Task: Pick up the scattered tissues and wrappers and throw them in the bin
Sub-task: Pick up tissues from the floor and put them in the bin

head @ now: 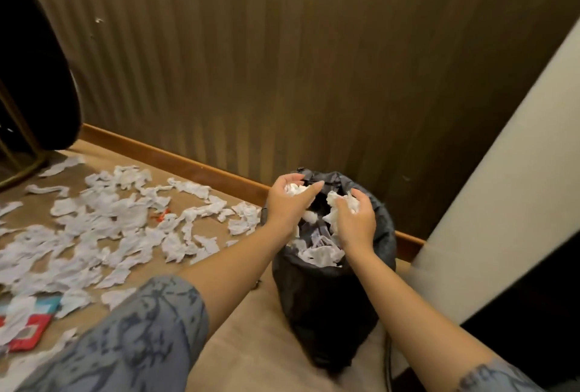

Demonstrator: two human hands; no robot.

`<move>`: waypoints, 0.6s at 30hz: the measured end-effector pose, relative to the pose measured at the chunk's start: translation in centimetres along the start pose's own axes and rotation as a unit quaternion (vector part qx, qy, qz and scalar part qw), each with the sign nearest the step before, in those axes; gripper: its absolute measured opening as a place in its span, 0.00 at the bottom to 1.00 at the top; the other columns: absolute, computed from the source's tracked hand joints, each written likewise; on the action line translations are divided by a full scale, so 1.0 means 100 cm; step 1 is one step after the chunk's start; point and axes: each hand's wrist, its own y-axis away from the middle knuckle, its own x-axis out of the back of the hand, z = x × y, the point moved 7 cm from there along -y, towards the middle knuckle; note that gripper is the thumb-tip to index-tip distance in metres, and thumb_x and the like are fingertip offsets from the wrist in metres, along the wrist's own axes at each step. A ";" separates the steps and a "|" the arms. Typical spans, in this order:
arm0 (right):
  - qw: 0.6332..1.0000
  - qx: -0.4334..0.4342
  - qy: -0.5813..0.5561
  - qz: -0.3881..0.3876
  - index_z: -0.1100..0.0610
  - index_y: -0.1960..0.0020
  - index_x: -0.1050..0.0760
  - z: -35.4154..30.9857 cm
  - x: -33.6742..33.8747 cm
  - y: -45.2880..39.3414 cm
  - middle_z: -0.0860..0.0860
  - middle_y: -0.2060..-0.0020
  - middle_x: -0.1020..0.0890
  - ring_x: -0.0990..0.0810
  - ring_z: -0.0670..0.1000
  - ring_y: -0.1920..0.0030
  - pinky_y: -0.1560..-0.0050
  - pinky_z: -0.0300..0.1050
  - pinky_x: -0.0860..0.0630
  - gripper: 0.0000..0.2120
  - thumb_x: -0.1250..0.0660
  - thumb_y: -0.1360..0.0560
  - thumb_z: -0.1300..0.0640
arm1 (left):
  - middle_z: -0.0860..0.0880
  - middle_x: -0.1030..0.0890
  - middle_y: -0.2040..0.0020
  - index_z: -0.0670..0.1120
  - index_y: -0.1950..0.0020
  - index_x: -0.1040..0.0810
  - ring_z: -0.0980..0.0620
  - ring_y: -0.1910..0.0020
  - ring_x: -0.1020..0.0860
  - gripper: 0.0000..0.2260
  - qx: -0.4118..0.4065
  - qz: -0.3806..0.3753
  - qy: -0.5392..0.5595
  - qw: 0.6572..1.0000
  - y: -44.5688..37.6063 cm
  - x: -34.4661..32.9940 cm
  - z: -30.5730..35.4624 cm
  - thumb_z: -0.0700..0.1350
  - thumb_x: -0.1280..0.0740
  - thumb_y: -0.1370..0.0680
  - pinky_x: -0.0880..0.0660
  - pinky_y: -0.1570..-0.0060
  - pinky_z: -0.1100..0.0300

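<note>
Wrappers: a red wrapper (pixel 29 333) and a teal one (pixel 47 303) lie on the floor at the far left, partly under tissue, not yet collected.
Scattered tissues (pixel 103 228): torn white pieces spread across the floor (pixel 244 313) from the left edge almost to the bin, so most of the job looks undone; a small red scrap (pixel 160 215) sits among them.
Left hand (pixel 287 203): over the bin's mouth, fingers curled round a white wad (pixel 295 189), held there probably so it falls inside.
Bin (pixel 329 303): black-lined, standing by the skirting board (pixel 188 165), tissue already heaped inside near the rim.
Right hand (pixel 354 222): also above the opening, grip pinching a crumpled tissue clump (pixel 342 203); palm faces inward, which suits a drop straight down.
Risk: the bin looks nearly full, so pieces may spill over.
</note>
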 end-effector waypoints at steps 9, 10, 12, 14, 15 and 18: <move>0.999 0.025 -0.044 -0.011 0.53 0.40 0.26 -0.017 -0.040 -0.004 0.50 0.44 0.21 0.24 0.50 0.42 0.43 0.44 0.26 0.12 0.33 0.22 0.52 | 0.52 0.18 0.52 0.46 0.47 0.21 0.55 0.49 0.20 0.05 -0.079 0.063 -0.089 0.991 -0.015 0.052 -0.001 0.42 0.31 0.23 0.23 0.49 0.63; 0.997 0.043 -0.061 -0.024 0.54 0.42 0.25 -0.025 -0.052 0.001 0.48 0.48 0.20 0.22 0.48 0.45 0.47 0.40 0.26 0.09 0.34 0.22 0.55 | 0.52 0.18 0.53 0.46 0.48 0.20 0.56 0.50 0.20 0.05 -0.086 0.071 -0.108 0.988 -0.015 0.066 0.004 0.42 0.32 0.23 0.23 0.50 0.63; 0.990 0.094 -0.076 -0.078 0.54 0.44 0.24 -0.043 -0.080 0.016 0.44 0.55 0.20 0.22 0.44 0.53 0.55 0.34 0.27 0.07 0.35 0.22 0.57 | 0.52 0.17 0.53 0.48 0.49 0.20 0.57 0.51 0.20 0.04 -0.099 0.080 -0.152 0.980 -0.015 0.098 0.017 0.42 0.32 0.23 0.23 0.52 0.65; 0.976 0.142 -0.069 -0.152 0.54 0.46 0.23 -0.055 -0.111 0.038 0.44 0.58 0.20 0.21 0.42 0.56 0.58 0.33 0.25 0.05 0.34 0.22 0.58 | 0.51 0.17 0.53 0.48 0.49 0.20 0.57 0.53 0.19 0.04 -0.101 0.082 -0.193 0.972 -0.010 0.136 0.031 0.42 0.31 0.23 0.22 0.53 0.64; 0.966 0.161 -0.064 -0.190 0.55 0.48 0.22 -0.058 -0.127 0.052 0.45 0.59 0.19 0.21 0.42 0.57 0.58 0.33 0.25 0.04 0.34 0.22 0.58 | 0.50 0.17 0.53 0.47 0.49 0.20 0.56 0.53 0.19 0.04 -0.099 0.079 -0.209 0.970 -0.006 0.156 0.038 0.42 0.31 0.23 0.22 0.53 0.63; 0.926 0.215 -0.041 -0.307 0.54 0.56 0.20 -0.065 -0.171 0.095 0.46 0.63 0.18 0.21 0.43 0.60 0.61 0.37 0.26 0.05 0.33 0.22 0.57 | 0.49 0.17 0.54 0.46 0.49 0.19 0.53 0.55 0.18 0.04 -0.075 0.085 -0.269 0.956 0.016 0.219 0.055 0.41 0.30 0.24 0.22 0.55 0.62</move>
